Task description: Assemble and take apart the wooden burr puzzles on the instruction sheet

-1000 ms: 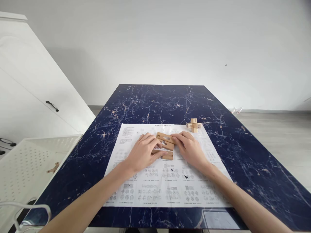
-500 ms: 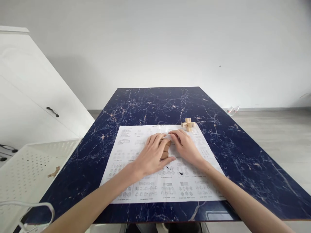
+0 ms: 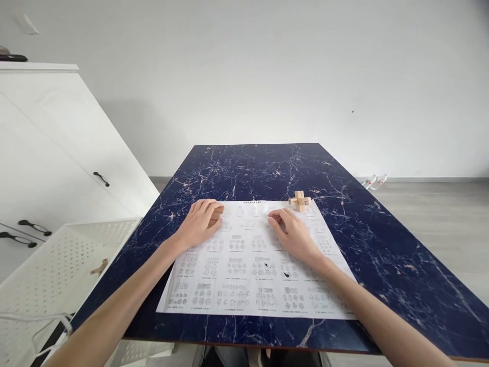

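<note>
My left hand [image 3: 199, 220] is wrapped around a small stack of brown wooden blocks [image 3: 216, 216] near the upper left corner of a printed instruction sheet [image 3: 237, 275]. The hand covers most of the blocks. On the right part of the sheet rests my right hand [image 3: 292, 230], its fingers curled in and the thumb under them. Whether anything is inside those fingers cannot be seen. Just beyond it, at the sheet's upper right corner, stands a pale wooden interlocking puzzle [image 3: 300, 201] shaped like a cross, with numbers on its ends.
The sheet lies on a dark blue marbled table [image 3: 252, 173]. To the left are a white perforated basket [image 3: 49, 270] with a wooden piece [image 3: 100, 266] in it, and a white cabinet [image 3: 72, 137]. Plastic bottles [image 3: 375, 181] are on the floor by the wall.
My left hand has moved left with the brown blocks, from the middle of the sheet to its upper left. My right hand stays nearly in place. The view has shifted slightly.
</note>
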A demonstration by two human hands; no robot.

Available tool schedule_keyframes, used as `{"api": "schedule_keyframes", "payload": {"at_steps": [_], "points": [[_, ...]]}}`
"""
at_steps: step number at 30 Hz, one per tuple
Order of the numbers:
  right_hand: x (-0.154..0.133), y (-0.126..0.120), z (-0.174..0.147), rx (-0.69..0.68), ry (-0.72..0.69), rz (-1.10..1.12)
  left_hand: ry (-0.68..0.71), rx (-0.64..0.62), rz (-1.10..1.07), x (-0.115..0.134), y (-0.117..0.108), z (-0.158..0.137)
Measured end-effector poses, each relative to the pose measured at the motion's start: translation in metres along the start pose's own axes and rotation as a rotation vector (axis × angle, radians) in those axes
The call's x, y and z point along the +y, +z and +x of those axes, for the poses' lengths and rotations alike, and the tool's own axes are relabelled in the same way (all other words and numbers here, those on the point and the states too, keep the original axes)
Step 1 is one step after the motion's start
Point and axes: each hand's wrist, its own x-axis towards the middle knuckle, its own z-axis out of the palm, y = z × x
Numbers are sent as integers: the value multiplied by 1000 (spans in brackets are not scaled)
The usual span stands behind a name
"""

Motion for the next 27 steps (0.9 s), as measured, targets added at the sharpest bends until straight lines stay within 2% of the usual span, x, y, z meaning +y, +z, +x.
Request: {"api": "schedule_keyframes", "payload": {"at_steps": [3, 6, 8, 13, 15, 17, 19, 21, 27], "points": [[0, 0, -1, -3, -12, -1, 21, -19, 15, -19, -10, -7], [-1, -1, -1, -10, -26, -18, 21, 11, 41, -19, -13, -10], [-3, -1, -2, -17, -37, -28, 27, 54, 21, -5, -11, -7], [-10, -5, -2, -6, -39, -27, 134, 55, -182, 52, 5, 10], [-11, -10, -2, 61, -48, -43, 198, 32, -245, 66, 12, 15], [-9, -18, 0, 185, -38, -57, 240, 28, -273, 71, 17, 16], [-5, -26, 2, 316, 24, -46, 260, 42, -268, 70, 19, 14], [2, -34, 6, 392, 127, -22, 278, 63, -243, 68, 20, 11], [21, -41, 16, 345, 376, -93, 376, 71, -199, 76, 19, 11]]}}
